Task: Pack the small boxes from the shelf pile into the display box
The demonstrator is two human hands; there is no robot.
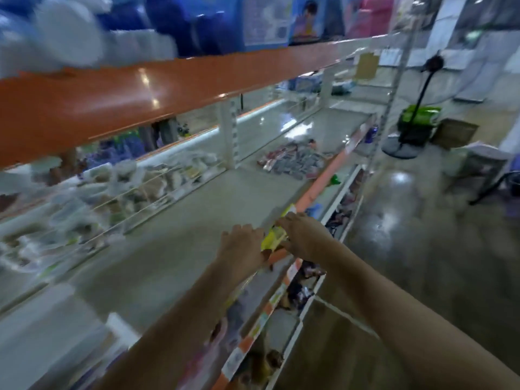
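head view: both hands meet at the front edge of the grey shelf [174, 249], on either side of a yellow display box [274, 237]. the left hand [243, 243] lies against the box's left side with fingers fairly straight, and the right hand [302, 235] comes over its right side and top, fingers bent down around it. the frame is smeared, so how firm either hold is cannot be told, nor whether any small boxes are inside.

the pile of small boxes [294, 161], grey and red, lies further along the same shelf, well apart from the hands.

risk, as a judgement: the display box sits right at the orange shelf lip [318, 190], part of it seeming to hang past the edge. a push from one side only could tip it off onto the lower shelves or the floor [408, 249], and light card could buckle if squeezed.

around: bagged goods [135, 187] behind a wire divider on the left, a white upright post [229, 130] between the shelf bays, and an orange shelf [112, 99] close overhead that limits lifting. a standing fan [413, 122] is in the aisle.
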